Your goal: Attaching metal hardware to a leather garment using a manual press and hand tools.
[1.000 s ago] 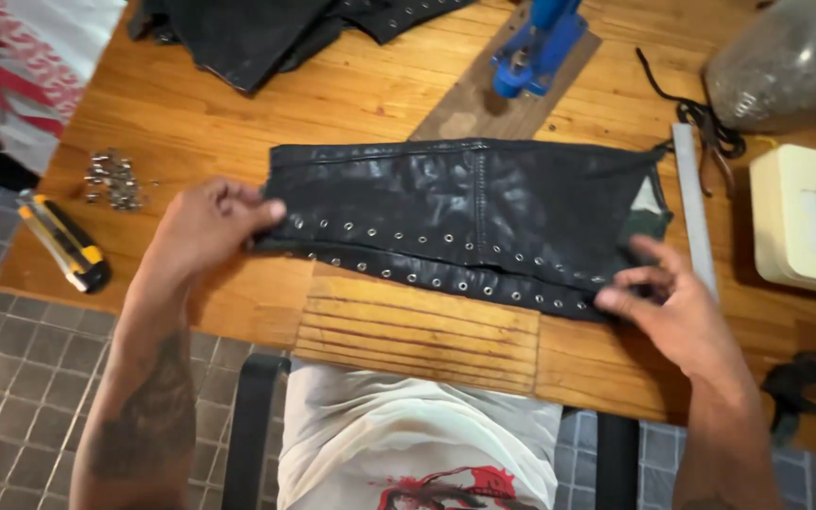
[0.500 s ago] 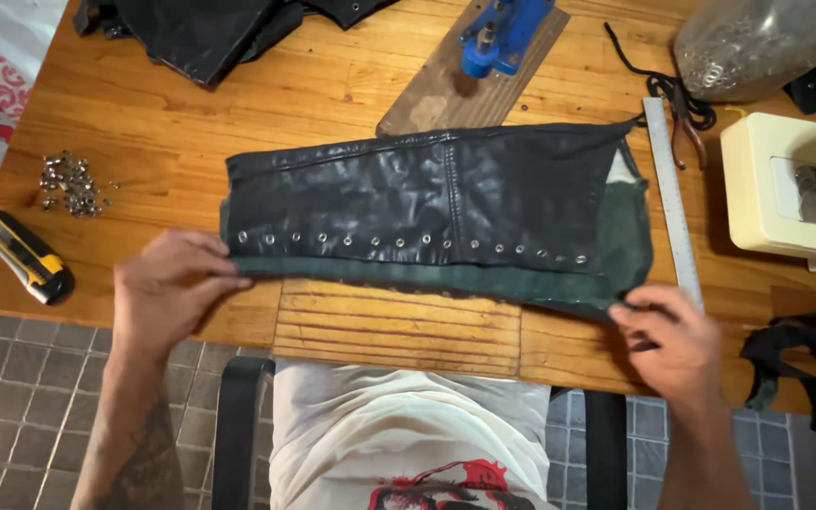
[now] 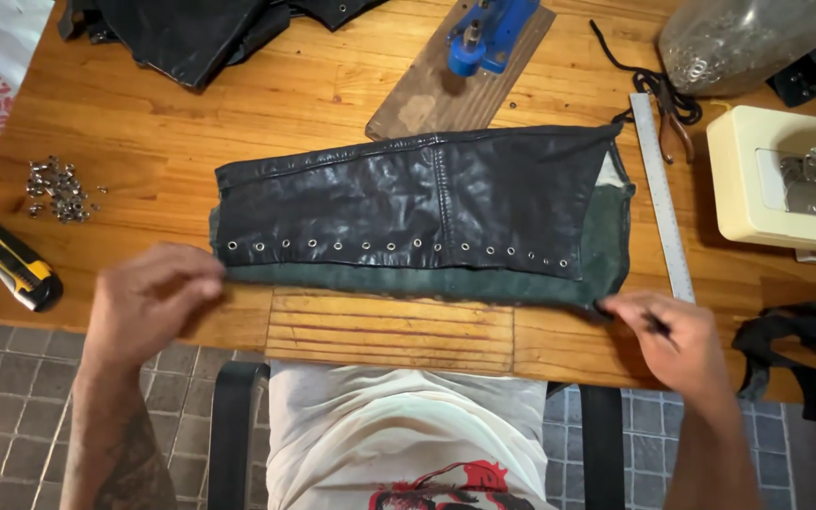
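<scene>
Near edge of the wooden table [image 3: 144, 151]: left hand [image 3: 148, 300] knuckles up, fingers curled, fingertips pinching the lower left corner of the black leather piece [image 3: 408, 198]. Right hand [image 3: 677, 340] at the lower right corner, fingers closed on the hem there; a thin dark tool seems to lie in that hand, too small to tell what kind. The leather piece lies flat across the table's middle, stretched between the two hands, long axis left to right. A row of metal eyelets [image 3: 399, 247] runs along its lower black edge; below that a strip of green suede underside [image 3: 408, 281] shows, and more green at the right end. Left of the hands, a yellow-and-black utility knife [image 3: 7, 260] at the table edge; beyond it a small heap of loose metal eyelets [image 3: 57, 187]. A steel ruler [image 3: 661, 198] lies just beside the piece's right end, a cream sewing machine [image 3: 786, 179] further right. Far side: blue hand press [image 3: 488, 33] on a wooden board, more black leather [image 3: 181, 28] at top left, a clear bag of small metal parts [image 3: 739, 38] top right.
</scene>
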